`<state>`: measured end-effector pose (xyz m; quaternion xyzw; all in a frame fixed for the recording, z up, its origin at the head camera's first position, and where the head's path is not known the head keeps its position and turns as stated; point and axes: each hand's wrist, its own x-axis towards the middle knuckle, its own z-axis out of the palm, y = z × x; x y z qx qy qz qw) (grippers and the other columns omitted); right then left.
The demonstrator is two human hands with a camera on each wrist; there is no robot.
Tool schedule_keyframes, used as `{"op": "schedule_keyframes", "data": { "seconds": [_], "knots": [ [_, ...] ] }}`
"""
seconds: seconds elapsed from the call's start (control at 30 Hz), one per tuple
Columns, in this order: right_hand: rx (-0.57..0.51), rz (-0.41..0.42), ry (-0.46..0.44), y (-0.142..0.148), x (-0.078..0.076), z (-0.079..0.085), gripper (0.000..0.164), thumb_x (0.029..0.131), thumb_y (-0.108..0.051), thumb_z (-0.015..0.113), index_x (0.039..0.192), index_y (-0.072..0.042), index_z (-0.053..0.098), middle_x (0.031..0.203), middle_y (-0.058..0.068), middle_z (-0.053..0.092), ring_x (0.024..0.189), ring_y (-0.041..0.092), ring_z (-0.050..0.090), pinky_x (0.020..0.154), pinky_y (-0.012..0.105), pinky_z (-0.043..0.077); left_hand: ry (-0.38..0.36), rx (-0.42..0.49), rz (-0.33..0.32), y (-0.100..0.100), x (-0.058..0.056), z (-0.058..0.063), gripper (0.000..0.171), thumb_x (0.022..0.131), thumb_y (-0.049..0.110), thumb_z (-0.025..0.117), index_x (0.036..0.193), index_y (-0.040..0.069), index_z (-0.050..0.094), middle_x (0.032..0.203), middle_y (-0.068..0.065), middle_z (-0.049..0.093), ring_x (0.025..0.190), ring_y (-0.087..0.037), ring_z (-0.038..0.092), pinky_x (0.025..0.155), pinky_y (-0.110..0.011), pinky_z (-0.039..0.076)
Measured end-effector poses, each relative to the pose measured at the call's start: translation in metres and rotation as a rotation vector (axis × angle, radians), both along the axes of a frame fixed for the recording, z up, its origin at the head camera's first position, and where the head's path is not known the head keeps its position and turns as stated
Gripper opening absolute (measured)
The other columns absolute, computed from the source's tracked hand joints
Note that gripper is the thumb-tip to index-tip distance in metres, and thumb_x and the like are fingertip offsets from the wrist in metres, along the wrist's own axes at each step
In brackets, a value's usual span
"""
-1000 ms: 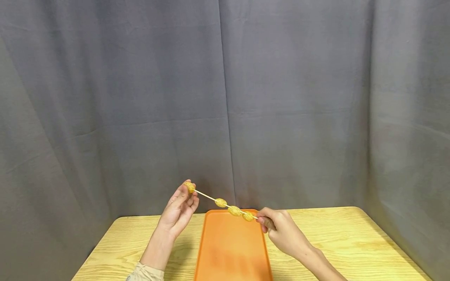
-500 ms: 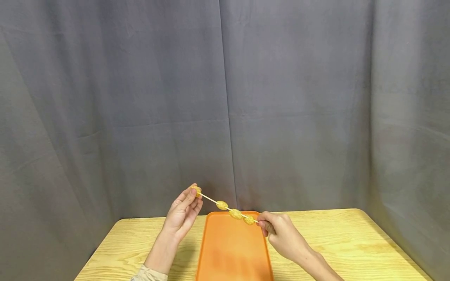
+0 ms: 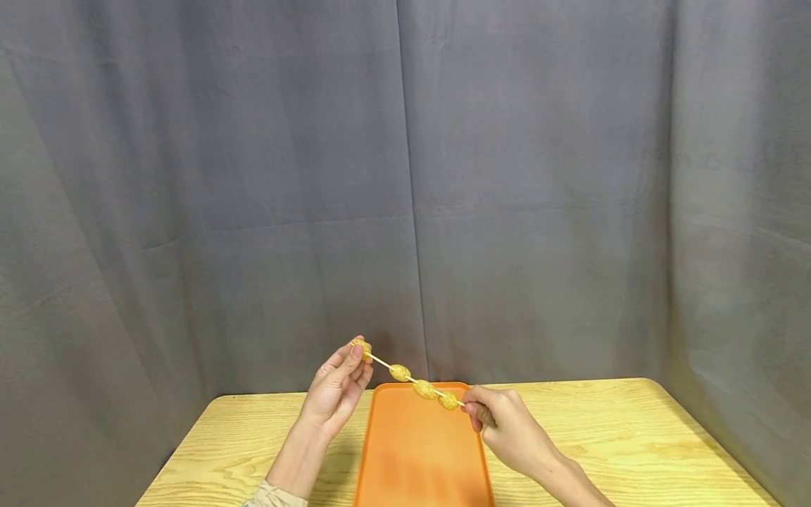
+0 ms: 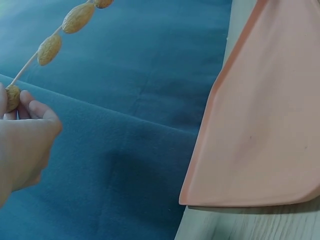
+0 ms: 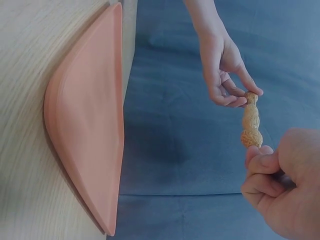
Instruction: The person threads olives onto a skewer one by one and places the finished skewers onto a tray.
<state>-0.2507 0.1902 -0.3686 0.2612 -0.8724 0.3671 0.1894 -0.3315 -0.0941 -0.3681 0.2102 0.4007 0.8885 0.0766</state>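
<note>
A thin wooden skewer [image 3: 381,362] slants in the air above the orange tray [image 3: 423,443], higher at the left. Three oval, yellow-brown wrinkled pieces [image 3: 424,389] sit on its right half. My left hand [image 3: 334,394] pinches one more such piece [image 3: 362,349] near the skewer's left end, and a short tip pokes out beyond it. Between that piece and the others a length of bare stick shows. At the lower right end, my right hand [image 3: 514,428] pinches the skewer between thumb and bent fingers. In the right wrist view the pieces [image 5: 251,119] line up between both hands.
The tray lies lengthwise on a light wooden table [image 3: 589,422], under the hands. Grey curtains [image 3: 538,176] hang behind the table and at both sides. A light sleeve cuff [image 3: 275,496] shows on the left forearm.
My left hand has moved right and slightly down, sliding its piece along the skewer toward the other pieces. The skewer's left tip now shows past it. My right hand has sunk slightly, keeping its grip.
</note>
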Motion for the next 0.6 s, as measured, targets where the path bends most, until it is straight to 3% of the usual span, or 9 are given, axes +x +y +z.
{"op": "schedule_keyframes", "data": {
  "seconds": [0.6],
  "knots": [
    [0.005, -0.026, -0.005, -0.0015, -0.0008, -0.0020, 0.027, 0.084, 0.012, 0.057, 0.084, -0.014, 0.065, 0.061, -0.014, 0.053, 0.057, -0.004, 0.048, 0.057, 0.015, 0.047, -0.065, -0.012, 0.012, 0.0098, -0.0001, -0.0056, 0.018, 0.097, 0.014, 0.054, 0.113, 0.015, 0.061, 0.097, 0.009, 0.068, 0.088, -0.005, 0.061, 0.084, -0.018, 0.048]
  ]
}}
